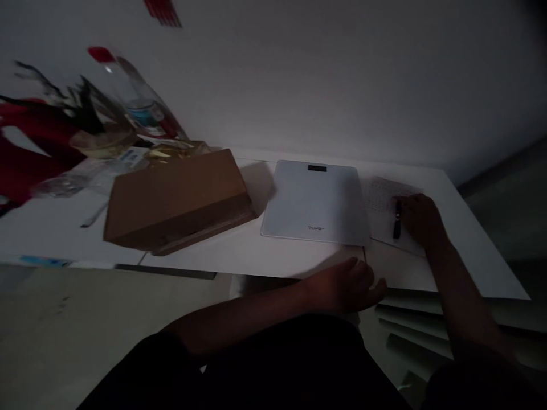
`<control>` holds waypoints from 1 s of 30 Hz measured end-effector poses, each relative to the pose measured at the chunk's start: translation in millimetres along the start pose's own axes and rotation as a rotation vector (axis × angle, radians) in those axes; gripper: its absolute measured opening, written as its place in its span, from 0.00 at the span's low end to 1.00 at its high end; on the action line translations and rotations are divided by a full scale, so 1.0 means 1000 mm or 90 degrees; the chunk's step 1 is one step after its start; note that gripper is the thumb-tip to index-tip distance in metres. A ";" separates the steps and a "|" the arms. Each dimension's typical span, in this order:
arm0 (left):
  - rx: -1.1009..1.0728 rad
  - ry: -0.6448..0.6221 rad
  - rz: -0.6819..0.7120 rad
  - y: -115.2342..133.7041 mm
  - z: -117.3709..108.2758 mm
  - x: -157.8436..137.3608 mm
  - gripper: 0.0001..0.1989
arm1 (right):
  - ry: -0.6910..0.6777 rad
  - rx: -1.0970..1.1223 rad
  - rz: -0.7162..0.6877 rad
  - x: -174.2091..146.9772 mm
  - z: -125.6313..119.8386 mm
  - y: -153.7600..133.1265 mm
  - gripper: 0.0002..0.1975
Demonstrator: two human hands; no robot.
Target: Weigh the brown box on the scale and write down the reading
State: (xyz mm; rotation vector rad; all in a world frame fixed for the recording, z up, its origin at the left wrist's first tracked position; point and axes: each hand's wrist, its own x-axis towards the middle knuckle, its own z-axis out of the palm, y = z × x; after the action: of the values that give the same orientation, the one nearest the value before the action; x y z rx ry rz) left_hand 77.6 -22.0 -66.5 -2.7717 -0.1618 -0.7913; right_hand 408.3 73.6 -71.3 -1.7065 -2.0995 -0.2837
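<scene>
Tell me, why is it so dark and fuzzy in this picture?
Head view: the light is dim, so both arms look nearly black; the left hand at the table edge is shadowed, the white scale stays readable, the bottle and red things at upper left are smeared by blur, and the table edges tilt.

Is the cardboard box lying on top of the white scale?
No, the cardboard box lies on the table left of the scale, apart from it.

We are seeing the scale [314, 199] lying on the counter [265, 256], with the cardboard box [177, 199] sitting to its left. A sheet of paper [380, 196] is lying just right of the scale, the pen [397, 222] resting on it. Bottles [132, 97] are standing behind the box.
</scene>
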 end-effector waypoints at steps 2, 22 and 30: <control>0.005 0.012 -0.040 -0.001 -0.015 -0.023 0.16 | 0.038 0.035 0.004 0.001 -0.004 -0.004 0.25; 0.208 0.187 -0.527 0.000 -0.139 -0.174 0.22 | -0.020 0.590 -0.158 0.086 -0.010 -0.266 0.21; 0.047 0.651 -0.850 -0.042 -0.181 -0.219 0.25 | -0.162 0.841 0.019 0.118 0.040 -0.342 0.39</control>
State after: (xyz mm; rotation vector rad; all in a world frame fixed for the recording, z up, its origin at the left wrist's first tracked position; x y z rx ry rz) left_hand -205.7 -39.0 -25.8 -1.5090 -1.7554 -2.1823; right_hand 51.0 117.1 -20.0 -0.9254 -1.6531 1.1289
